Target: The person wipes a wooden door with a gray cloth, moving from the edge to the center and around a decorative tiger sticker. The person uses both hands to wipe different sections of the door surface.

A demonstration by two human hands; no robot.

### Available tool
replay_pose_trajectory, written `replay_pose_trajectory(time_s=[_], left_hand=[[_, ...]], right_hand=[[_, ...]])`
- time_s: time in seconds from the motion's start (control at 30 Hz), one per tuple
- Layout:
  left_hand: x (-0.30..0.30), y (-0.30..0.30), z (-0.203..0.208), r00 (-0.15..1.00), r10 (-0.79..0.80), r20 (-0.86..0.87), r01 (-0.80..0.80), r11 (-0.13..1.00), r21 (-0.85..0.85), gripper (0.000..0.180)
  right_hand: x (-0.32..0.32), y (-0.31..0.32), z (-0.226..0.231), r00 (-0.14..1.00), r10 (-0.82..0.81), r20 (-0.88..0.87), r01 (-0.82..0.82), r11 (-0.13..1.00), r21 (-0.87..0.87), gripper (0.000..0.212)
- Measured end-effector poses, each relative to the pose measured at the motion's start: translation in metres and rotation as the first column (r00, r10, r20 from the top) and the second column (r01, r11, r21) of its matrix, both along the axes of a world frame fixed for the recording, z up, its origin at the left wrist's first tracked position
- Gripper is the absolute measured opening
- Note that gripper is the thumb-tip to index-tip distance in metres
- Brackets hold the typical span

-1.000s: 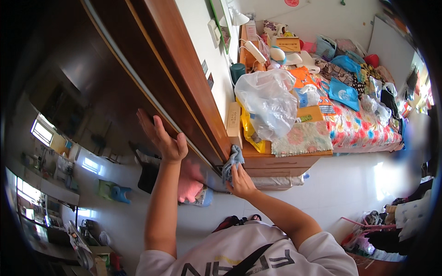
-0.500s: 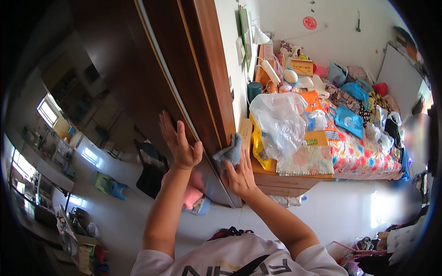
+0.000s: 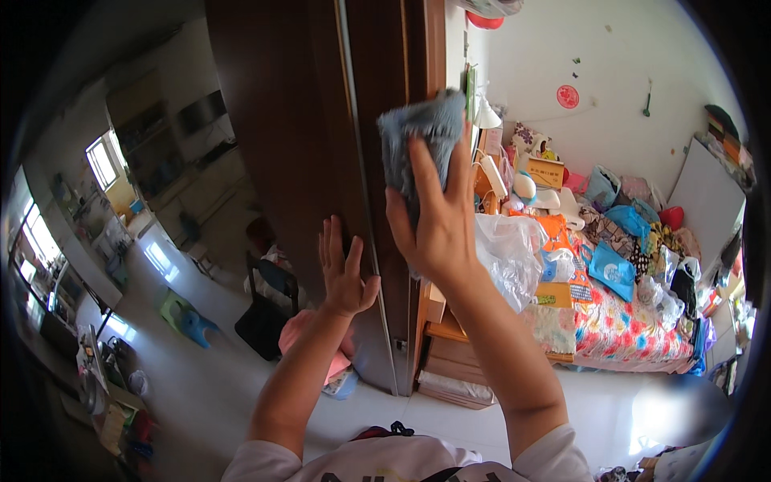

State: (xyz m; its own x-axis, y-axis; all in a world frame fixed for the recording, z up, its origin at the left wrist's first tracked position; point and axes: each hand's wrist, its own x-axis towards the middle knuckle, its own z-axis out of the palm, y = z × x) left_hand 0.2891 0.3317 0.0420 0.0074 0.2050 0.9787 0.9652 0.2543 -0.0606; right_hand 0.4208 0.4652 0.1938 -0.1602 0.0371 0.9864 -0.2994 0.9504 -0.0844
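Note:
A fluffy grey-blue cleaning cloth [image 3: 397, 153] lies under the fingers of my right hand [image 3: 438, 225], pressed against the edge of the dark brown door [image 3: 281, 120] and its wooden frame [image 3: 434, 48]. Its far end sticks up past my fingertips. My left hand [image 3: 347, 277] rests with fingers spread on the door's face, just left of the pale metal strip [image 3: 353, 104]. It holds nothing. Lower on the door edge, a small metal latch plate [image 3: 399, 345] shows.
Right of the frame, a bed with a flowered cover [image 3: 626, 329] bears heaped clothes and bags. A clear plastic bag [image 3: 510, 257] sits on a wooden cabinet [image 3: 454, 361] near my right forearm. Left of the door are a black chair [image 3: 261, 321] and a green-and-blue stool [image 3: 186, 319].
My right hand has slid up the door edge and frame with the cloth, from low down to well above my left hand. My left hand stays on the door; the view has shifted.

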Motion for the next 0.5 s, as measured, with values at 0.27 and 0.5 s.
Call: replay_pose_trajectory(time_s=[0.27, 0.5], left_hand=[[0.003, -0.005, 0.002, 0.999, -0.028, 0.035, 0.028, 0.999, -0.023, 0.065], [0.004, -0.01, 0.006, 0.998, -0.042, 0.04, 0.044, 0.999, -0.026, 0.063]], right_hand=[[-0.015, 0.001, 0.084, 0.964, -0.076, -0.255, 0.125, 0.975, 0.183, 0.057], [-0.001, -0.026, 0.126, 0.956, -0.216, -0.2, 0.274, 0.901, 0.335, 0.061]])
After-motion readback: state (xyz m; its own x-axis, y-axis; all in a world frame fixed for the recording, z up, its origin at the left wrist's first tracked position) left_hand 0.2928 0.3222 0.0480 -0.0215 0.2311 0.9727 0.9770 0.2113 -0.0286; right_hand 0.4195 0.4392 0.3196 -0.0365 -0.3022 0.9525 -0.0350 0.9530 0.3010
